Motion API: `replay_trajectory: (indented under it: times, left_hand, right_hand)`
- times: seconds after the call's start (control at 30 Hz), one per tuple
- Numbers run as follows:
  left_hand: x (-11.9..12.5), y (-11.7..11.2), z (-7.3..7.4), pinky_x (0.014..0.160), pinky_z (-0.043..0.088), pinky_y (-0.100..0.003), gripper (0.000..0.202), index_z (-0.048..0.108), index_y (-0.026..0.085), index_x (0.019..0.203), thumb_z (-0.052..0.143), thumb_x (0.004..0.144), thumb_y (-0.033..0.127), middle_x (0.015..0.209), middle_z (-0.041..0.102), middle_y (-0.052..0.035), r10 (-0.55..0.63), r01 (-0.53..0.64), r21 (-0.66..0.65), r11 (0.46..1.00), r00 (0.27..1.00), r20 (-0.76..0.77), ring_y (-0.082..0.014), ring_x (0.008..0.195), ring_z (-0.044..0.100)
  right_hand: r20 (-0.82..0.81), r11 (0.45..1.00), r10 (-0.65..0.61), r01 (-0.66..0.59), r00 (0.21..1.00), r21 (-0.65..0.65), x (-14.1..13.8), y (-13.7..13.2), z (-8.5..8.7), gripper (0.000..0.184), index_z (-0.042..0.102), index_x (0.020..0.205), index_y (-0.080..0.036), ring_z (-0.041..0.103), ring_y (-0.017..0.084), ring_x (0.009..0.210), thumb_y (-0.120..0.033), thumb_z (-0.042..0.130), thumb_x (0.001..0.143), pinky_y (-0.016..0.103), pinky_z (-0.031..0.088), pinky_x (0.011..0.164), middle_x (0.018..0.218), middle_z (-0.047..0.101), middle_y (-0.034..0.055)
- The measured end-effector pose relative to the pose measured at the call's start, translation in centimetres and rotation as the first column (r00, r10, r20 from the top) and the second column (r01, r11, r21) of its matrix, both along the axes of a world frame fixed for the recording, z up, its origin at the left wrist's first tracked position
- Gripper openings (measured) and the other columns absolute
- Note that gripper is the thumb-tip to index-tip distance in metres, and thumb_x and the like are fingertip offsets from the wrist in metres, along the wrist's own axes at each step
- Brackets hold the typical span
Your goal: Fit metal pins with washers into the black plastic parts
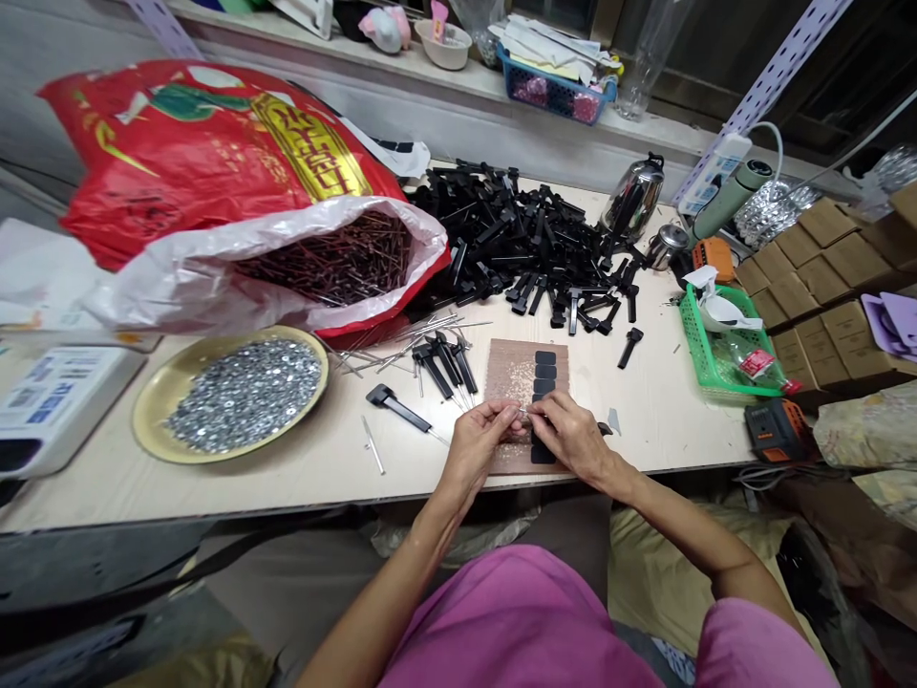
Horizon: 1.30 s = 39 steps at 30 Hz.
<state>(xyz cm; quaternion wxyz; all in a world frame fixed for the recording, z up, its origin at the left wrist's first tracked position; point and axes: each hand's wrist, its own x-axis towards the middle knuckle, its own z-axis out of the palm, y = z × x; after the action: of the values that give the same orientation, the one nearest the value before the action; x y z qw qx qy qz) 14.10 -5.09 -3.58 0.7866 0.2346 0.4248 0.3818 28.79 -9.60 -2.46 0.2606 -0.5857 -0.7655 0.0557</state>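
Above a brown board [510, 358] my left hand [481, 435] and my right hand [573, 435] meet with pinched fingers. Between their fingertips shows a small shiny metal piece [522, 411], mostly hidden, so its exact kind is unclear. A column of black rounded pads [545, 373] lies on the board, partly under my right hand. Left of the board are several black plastic handles with thin metal rods [434, 371]. One more black handle with a rod [401, 409] lies apart, nearer my left hand, and a short loose metal rod [373, 445] rests beside it.
A yellow dish of small metal washers [147, 420] stands left, before a red sack [179, 143] full of thin rods. Black plastic parts [516, 229] are heaped at the back. To the right are a green basket [694, 334], a steel jug [636, 199] and cardboard boxes [817, 277].
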Motion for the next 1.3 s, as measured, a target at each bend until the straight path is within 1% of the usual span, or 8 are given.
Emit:
replay_trajectory:
  times: [0.27,0.4,0.57,0.7,0.83,0.93,1.1,1.3]
  left_hand:
    - [-0.4,1.2,-0.2,0.056,0.053,-0.017,0.021,0.063,0.012,0.069,0.081,0.060,0.012,0.060,0.061,0.0011,-0.085,0.111,-0.165,0.980,0.984,0.154,-0.0057,0.052,0.055]
    - [-0.8,1.7,-0.3,0.055,0.051,-0.015,0.013,0.061,0.011,0.066,0.072,0.068,0.004,0.063,0.058,-0.0001,-0.162,0.222,-0.250,0.943,0.957,0.239,-0.0047,0.053,0.053]
    - [-1.1,1.8,0.0,0.055,0.050,-0.016,0.010,0.063,0.011,0.069,0.070,0.069,0.004,0.065,0.058,-0.0015,-0.199,0.284,-0.325,0.902,0.942,0.270,-0.0050,0.055,0.052]
    - [-0.3,0.6,0.2,0.054,0.049,-0.019,0.021,0.063,0.012,0.070,0.080,0.062,0.022,0.061,0.059,0.0017,-0.053,0.058,-0.101,0.993,0.997,0.050,-0.0055,0.051,0.052]
    - [0.6,-0.8,0.0,0.054,0.048,-0.020,0.038,0.064,0.013,0.075,0.080,0.058,0.044,0.061,0.061,0.0029,0.150,-0.136,0.137,0.981,0.984,-0.099,-0.0066,0.050,0.054]
    - [0.6,-0.9,-0.1,0.055,0.049,-0.022,0.043,0.063,0.013,0.071,0.079,0.055,0.050,0.060,0.062,0.0020,0.152,-0.134,0.143,0.981,0.981,-0.120,-0.0076,0.050,0.056]
    - [0.1,-0.4,-0.2,0.057,0.051,-0.024,0.039,0.066,0.013,0.074,0.080,0.055,0.044,0.060,0.063,0.0018,0.095,-0.049,0.223,0.974,0.976,-0.198,-0.0096,0.053,0.058]
    - [0.1,0.0,-0.6,0.057,0.051,-0.025,0.032,0.065,0.015,0.069,0.078,0.057,0.041,0.057,0.063,0.0025,0.089,-0.004,0.321,0.947,0.964,-0.249,-0.0109,0.053,0.060]
  right_hand:
    - [0.025,0.999,0.015,-0.014,1.000,-0.048,0.0,0.4,0.1,0.023,0.061,0.098,-0.018,0.062,0.014,0.075,-0.021,0.039,0.096,0.023,0.052,0.066,0.087,0.061,0.0059]
    - [0.001,0.997,0.073,-0.073,0.997,-0.015,0.2,0.7,0.5,0.025,0.063,0.097,-0.018,0.062,0.013,0.076,-0.024,0.038,0.098,0.022,0.051,0.068,0.086,0.063,0.0059]
    - [0.136,0.994,0.100,-0.107,0.986,0.040,0.6,1.2,1.0,0.031,0.066,0.093,-0.019,0.060,0.015,0.076,-0.027,0.037,0.099,0.025,0.048,0.069,0.085,0.065,0.0062]
    - [0.170,0.997,0.066,-0.071,0.983,0.022,0.6,1.2,0.9,0.030,0.066,0.095,-0.019,0.059,0.014,0.073,-0.026,0.037,0.099,0.024,0.046,0.066,0.084,0.064,0.0051]
    - [0.153,1.000,0.016,-0.015,0.988,-0.008,0.1,0.8,0.6,0.028,0.065,0.097,-0.019,0.061,0.012,0.074,-0.025,0.037,0.098,0.021,0.045,0.063,0.087,0.064,0.0049]
    - [0.159,0.999,-0.014,0.019,0.987,-0.030,-0.3,0.7,0.6,0.029,0.065,0.095,-0.019,0.061,0.012,0.073,-0.026,0.037,0.099,0.021,0.044,0.061,0.086,0.064,0.0044]
    - [0.201,0.999,-0.018,0.026,0.979,-0.037,-0.3,0.8,0.8,0.030,0.065,0.091,-0.019,0.060,0.013,0.072,-0.027,0.037,0.099,0.023,0.043,0.063,0.083,0.064,0.0048]
    - [0.101,0.979,-0.041,0.060,0.994,-0.196,0.0,1.0,0.6,0.023,0.063,0.092,-0.020,0.060,0.012,0.070,-0.029,0.042,0.098,0.022,0.041,0.059,0.081,0.062,0.0023]
